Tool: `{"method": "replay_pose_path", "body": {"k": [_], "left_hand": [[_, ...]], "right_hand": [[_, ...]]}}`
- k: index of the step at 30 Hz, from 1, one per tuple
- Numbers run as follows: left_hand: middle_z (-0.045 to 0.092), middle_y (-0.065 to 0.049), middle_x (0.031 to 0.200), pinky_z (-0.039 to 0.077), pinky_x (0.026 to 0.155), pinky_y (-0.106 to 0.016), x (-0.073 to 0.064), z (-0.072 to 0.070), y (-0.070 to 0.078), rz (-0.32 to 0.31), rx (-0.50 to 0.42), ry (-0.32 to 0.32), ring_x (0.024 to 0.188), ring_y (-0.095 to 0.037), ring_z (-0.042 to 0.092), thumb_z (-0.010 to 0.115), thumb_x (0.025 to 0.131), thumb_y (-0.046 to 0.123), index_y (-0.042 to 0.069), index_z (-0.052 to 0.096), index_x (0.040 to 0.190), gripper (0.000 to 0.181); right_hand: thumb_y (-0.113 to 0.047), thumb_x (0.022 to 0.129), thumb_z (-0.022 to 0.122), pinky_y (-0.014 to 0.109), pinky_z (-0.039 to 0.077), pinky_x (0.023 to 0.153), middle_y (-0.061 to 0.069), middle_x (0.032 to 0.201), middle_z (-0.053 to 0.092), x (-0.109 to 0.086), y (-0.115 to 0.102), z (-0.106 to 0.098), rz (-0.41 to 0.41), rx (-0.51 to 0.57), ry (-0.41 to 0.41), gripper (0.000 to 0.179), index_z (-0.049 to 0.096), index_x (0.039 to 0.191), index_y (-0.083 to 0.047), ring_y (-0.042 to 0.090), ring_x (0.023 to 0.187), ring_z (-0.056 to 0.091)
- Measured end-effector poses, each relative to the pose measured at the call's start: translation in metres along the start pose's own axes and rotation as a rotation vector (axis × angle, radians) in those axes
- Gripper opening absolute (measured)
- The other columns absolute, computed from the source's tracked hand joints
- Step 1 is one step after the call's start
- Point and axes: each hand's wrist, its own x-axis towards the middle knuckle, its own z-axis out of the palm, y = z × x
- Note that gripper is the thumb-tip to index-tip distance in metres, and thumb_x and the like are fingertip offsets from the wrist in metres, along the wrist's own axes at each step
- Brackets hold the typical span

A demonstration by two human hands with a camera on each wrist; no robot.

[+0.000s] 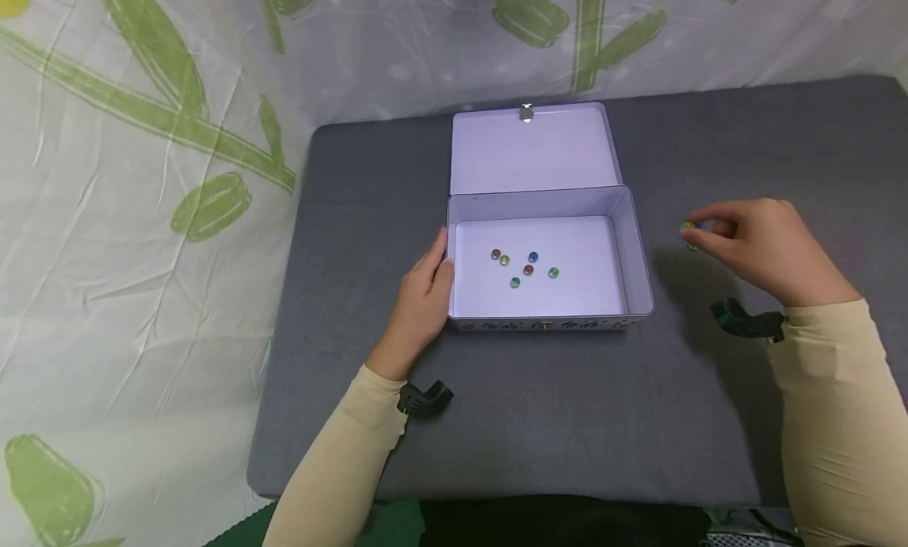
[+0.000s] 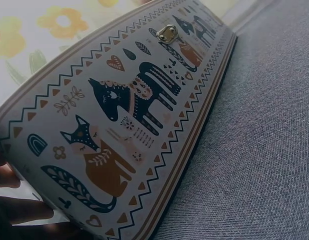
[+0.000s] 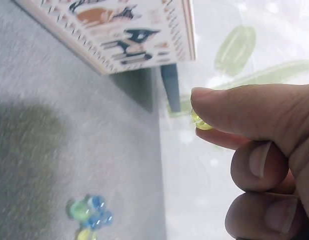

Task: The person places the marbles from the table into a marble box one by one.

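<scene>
Beige sleeves point(image 1: 340, 468) come nearest the camera, and the two hands are well apart. Left hand point(image 1: 420, 299) lies with its fingers along the left wall of the open box point(image 1: 585, 251), probably to steady it; how firmly it presses, I cannot tell. Right hand point(image 1: 762, 247), beyond the box's right side, pinches a yellow marble point(image 3: 200, 123) between thumb and finger, which suits so small a thing. Six marbles point(image 1: 528, 270) lie inside the box on the table point(image 1: 539, 429); its lid point(image 1: 532, 153), laid back, leaves the inside reachable. Right wrist view shows better the loose marbles point(image 3: 80, 210), blue, green and yellow; left wrist view shows painted animals point(image 2: 137, 97) where the head view gives only a thin strip.
</scene>
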Motion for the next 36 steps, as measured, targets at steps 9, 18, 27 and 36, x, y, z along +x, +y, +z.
{"method": "replay_pose_path", "body": {"k": [9, 18, 27, 36], "left_hand": [[0.033, -0.01, 0.169, 0.026, 0.128, -0.042, 0.0, 0.0, -0.002, 0.008, 0.0, 0.005, 0.157, -0.02, 0.03, 0.039, 0.113, 0.024, 0.005, 0.031, 0.165, 0.056], [0.031, -0.009, 0.17, 0.025, 0.128, -0.039, 0.0, -0.001, 0.0, -0.006, 0.007, -0.008, 0.157, -0.017, 0.028, 0.038, 0.113, 0.024, 0.005, 0.03, 0.165, 0.056], [0.032, -0.008, 0.17, 0.026, 0.128, -0.037, 0.001, -0.001, 0.0, -0.013, 0.014, -0.006, 0.157, -0.017, 0.028, 0.038, 0.112, 0.024, 0.007, 0.031, 0.165, 0.056], [0.034, -0.008, 0.169, 0.027, 0.128, -0.039, 0.001, -0.002, 0.0, -0.011, 0.016, -0.005, 0.157, -0.018, 0.03, 0.039, 0.113, 0.025, 0.007, 0.032, 0.165, 0.055]], "right_hand": [[-0.026, 0.1, 0.075, 0.024, 0.037, 0.056, 0.002, 0.072, 0.069, 0.009, -0.025, -0.001, -0.069, -0.005, -0.025, 0.028, 0.08, 0.116, -0.005, 0.012, 0.058, 0.046], [-0.02, 0.098, 0.076, 0.021, 0.038, 0.059, 0.003, 0.075, 0.072, 0.02, -0.051, -0.001, -0.136, 0.006, -0.022, 0.02, 0.081, 0.112, -0.006, 0.012, 0.06, 0.048], [-0.022, 0.098, 0.077, 0.025, 0.033, 0.056, 0.0, 0.068, 0.061, 0.037, -0.071, 0.003, -0.141, 0.033, -0.035, 0.023, 0.081, 0.113, -0.005, 0.013, 0.055, 0.04], [-0.023, 0.098, 0.076, 0.028, 0.036, 0.055, 0.003, 0.073, 0.063, 0.055, -0.098, 0.013, -0.164, 0.067, -0.085, 0.023, 0.081, 0.112, -0.006, 0.018, 0.059, 0.045]]}}
